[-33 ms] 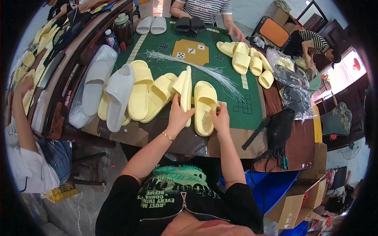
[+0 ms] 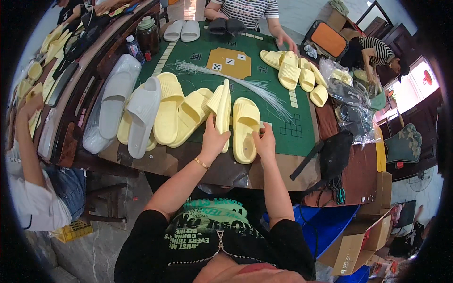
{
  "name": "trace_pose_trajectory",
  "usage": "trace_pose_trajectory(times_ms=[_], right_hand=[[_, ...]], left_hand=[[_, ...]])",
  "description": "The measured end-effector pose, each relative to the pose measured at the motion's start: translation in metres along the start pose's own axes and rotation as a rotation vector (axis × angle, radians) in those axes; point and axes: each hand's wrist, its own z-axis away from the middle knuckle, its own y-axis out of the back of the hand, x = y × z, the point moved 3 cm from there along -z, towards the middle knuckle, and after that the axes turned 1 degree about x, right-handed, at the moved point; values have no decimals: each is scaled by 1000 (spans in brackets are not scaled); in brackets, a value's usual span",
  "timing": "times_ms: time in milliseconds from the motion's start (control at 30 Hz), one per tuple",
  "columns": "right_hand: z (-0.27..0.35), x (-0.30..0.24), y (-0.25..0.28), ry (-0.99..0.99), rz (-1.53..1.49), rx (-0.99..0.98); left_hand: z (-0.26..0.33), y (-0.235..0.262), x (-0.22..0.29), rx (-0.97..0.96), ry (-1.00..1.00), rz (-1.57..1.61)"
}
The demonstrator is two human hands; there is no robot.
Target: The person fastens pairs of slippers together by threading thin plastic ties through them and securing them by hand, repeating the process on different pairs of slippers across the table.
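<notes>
My left hand (image 2: 214, 137) is closed on a pale yellow slide slipper (image 2: 223, 106) that stands tilted on its edge. Just to its right, a second yellow slipper (image 2: 245, 141) lies sole down, and my right hand (image 2: 264, 141) grips its right side, thumb at the rim. Left of my left hand rest more yellow slippers (image 2: 188, 113), overlapping. Beside those, a grey slipper (image 2: 141, 118) leans across another yellow one, and a further grey slipper (image 2: 115, 94) lies on clear plastic wrap.
Across the green-topped table (image 2: 288, 137), a person in a striped shirt (image 2: 245, 12) has a hand at black slippers (image 2: 226, 27) and another near several yellow slippers (image 2: 289, 70). White plastic strands (image 2: 255, 89) spread mid-table. A black bag (image 2: 335, 155) and plastic-wrapped items (image 2: 354, 118) lie right.
The black slippers in the far person's hand have shifted slightly, and that person's other hand has moved right. At the left, another person's hand has shifted a little. My hands stay put.
</notes>
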Motion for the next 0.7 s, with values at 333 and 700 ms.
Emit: trace_pose_trajectory(times_ms=[333,700], right_hand=[[-14,0,27,-27,39,203],[-4,-11,34,21,17,200]], left_hand=[[2,7,-8,-371,295,1025],[13,-5,-9,-270,420,932]])
